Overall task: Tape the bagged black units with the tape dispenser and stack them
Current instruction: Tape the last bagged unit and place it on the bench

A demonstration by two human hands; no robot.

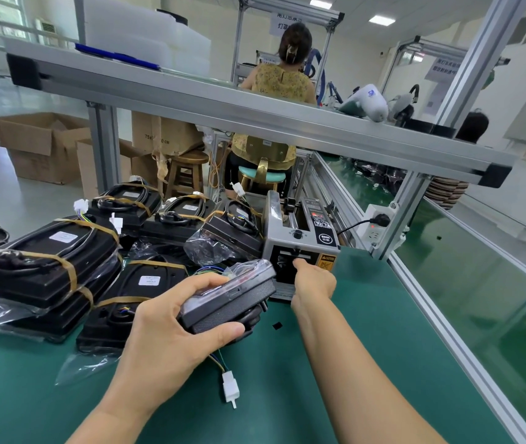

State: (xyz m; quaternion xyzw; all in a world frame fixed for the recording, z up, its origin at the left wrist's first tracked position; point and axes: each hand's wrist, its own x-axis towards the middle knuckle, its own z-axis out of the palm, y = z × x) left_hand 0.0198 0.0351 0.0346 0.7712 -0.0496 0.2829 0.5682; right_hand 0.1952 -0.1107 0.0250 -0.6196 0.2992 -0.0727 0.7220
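Green matted workbench (367, 363) inside a bright assembly hall, framed by grey aluminium rails (255, 113). Far left: stacked flat black plastic units (47, 261), strapped with tan tape and topped with coiled black cords, some lying in crumpled clear bags. Just beyond, toward the middle: more black taped units (178, 216) heaped against one another, white wire plugs poking up between them. Low centre: left hand (165, 331), fingers over the top and thumb under the near edge, wrapped round a black textured unit in a clear plastic bag (229, 299), lifted off the mat and tilted. Hanging beneath: thin coloured wires ending in a white plastic connector (230, 387), resting on the mat. Right of that: right hand (313, 280), reaching forward, fingertips at the outlet slot of a grey boxy electric tape dispenser (300, 241); whether pinching tape or merely touching, impossible to tell, fingers hidden behind the knuckles. Bagged unit's far corner just beside the dispenser's front face. Farther right: white wall socket with a black plug (378, 221) on the rail post. Beyond the upper rail: seated person in a yellow patterned top (281, 81), back turned.
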